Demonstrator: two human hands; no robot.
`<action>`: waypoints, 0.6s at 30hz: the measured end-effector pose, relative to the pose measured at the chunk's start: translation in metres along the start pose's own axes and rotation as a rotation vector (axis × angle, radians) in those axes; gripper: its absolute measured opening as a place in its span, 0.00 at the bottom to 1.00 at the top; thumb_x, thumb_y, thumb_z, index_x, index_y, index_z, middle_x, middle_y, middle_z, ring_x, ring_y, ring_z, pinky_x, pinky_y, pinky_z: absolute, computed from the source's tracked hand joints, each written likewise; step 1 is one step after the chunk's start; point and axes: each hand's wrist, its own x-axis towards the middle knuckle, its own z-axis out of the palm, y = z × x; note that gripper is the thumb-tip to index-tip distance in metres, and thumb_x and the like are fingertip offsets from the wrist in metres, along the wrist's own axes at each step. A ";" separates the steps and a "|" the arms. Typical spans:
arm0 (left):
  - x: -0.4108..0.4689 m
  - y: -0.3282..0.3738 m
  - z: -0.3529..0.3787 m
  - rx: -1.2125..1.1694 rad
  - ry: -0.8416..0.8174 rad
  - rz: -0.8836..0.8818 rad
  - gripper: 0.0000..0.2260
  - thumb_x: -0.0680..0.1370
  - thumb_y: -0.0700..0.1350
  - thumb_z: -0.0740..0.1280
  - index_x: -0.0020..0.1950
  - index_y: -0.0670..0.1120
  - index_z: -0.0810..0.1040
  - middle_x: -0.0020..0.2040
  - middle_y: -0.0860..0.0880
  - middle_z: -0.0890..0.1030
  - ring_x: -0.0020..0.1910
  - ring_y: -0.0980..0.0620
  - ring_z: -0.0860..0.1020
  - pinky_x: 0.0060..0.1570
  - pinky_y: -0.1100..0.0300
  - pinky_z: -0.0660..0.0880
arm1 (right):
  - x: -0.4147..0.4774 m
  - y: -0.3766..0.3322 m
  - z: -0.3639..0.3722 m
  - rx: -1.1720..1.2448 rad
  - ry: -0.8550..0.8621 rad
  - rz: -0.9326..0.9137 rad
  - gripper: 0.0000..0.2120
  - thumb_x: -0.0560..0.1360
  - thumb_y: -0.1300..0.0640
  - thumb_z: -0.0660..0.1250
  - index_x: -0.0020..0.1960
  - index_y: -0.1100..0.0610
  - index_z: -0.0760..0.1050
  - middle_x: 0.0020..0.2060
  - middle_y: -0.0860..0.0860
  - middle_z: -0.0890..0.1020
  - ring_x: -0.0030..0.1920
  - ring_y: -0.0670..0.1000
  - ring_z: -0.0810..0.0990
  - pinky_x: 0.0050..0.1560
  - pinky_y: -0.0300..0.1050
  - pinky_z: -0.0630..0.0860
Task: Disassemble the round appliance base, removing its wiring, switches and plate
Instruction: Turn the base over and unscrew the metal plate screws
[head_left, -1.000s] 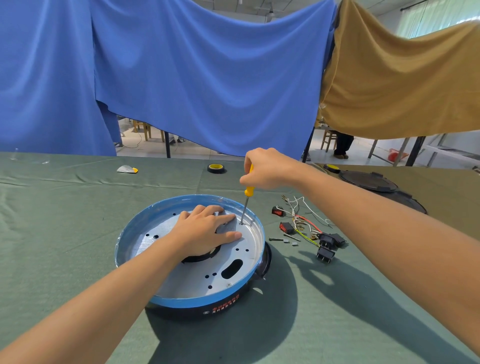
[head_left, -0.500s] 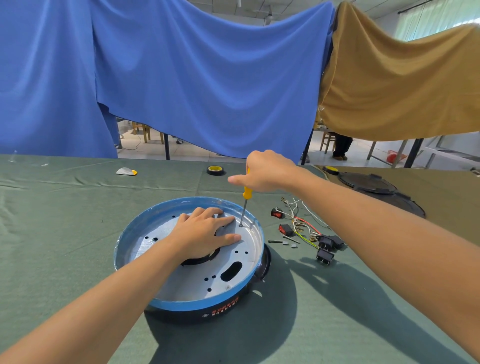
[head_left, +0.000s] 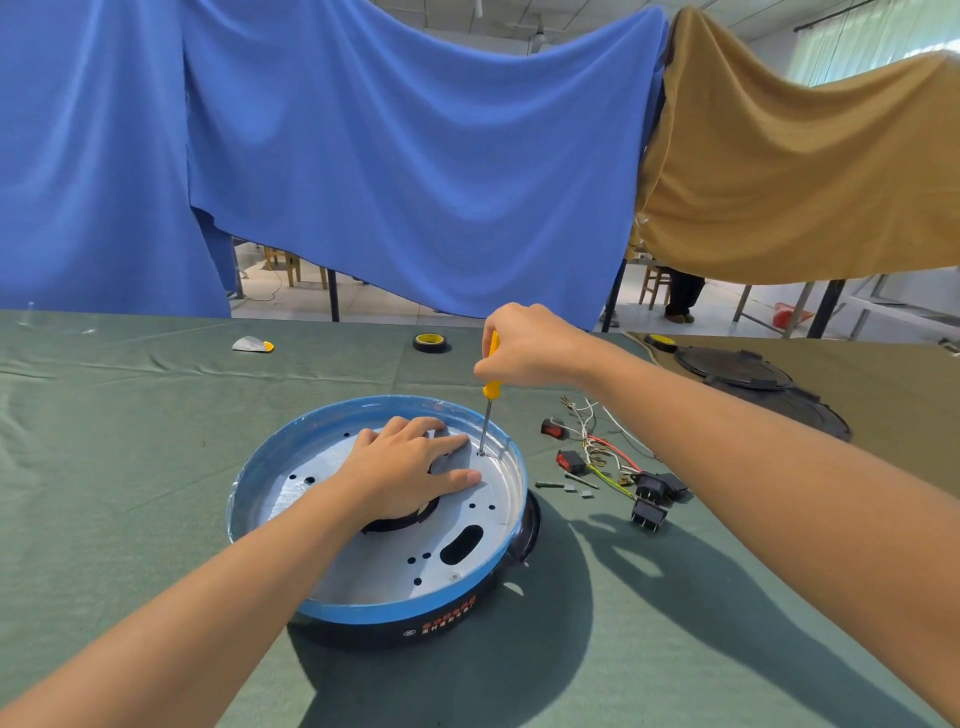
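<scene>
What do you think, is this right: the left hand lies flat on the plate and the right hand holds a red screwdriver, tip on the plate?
The head view shows a yellow screwdriver, not red. The left hand lies flat on the plate; the right hand holds it, tip on the plate.

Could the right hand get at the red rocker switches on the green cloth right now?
Probably yes: the red rocker switches lie uncovered beside the round blue-rimmed base, but the right hand grips the yellow-handled screwdriver.
</scene>
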 end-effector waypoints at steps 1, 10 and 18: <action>0.000 0.000 0.000 0.000 0.000 0.000 0.31 0.73 0.72 0.49 0.75 0.62 0.59 0.76 0.55 0.59 0.72 0.49 0.58 0.65 0.46 0.58 | -0.001 -0.001 0.000 0.010 -0.016 0.004 0.18 0.70 0.54 0.68 0.54 0.65 0.78 0.46 0.62 0.81 0.37 0.51 0.70 0.34 0.47 0.69; -0.003 0.002 -0.003 -0.005 0.001 -0.001 0.30 0.75 0.71 0.50 0.75 0.62 0.59 0.76 0.55 0.59 0.73 0.49 0.57 0.66 0.46 0.57 | -0.001 -0.003 -0.001 -0.010 -0.035 -0.024 0.17 0.70 0.54 0.67 0.54 0.65 0.78 0.47 0.62 0.82 0.39 0.51 0.70 0.36 0.49 0.73; -0.002 0.002 -0.002 -0.008 0.003 -0.005 0.30 0.75 0.71 0.50 0.75 0.62 0.59 0.76 0.55 0.59 0.73 0.49 0.57 0.67 0.46 0.57 | 0.002 0.001 0.000 -0.064 -0.008 -0.021 0.20 0.73 0.44 0.68 0.48 0.63 0.78 0.38 0.59 0.80 0.36 0.52 0.73 0.35 0.46 0.69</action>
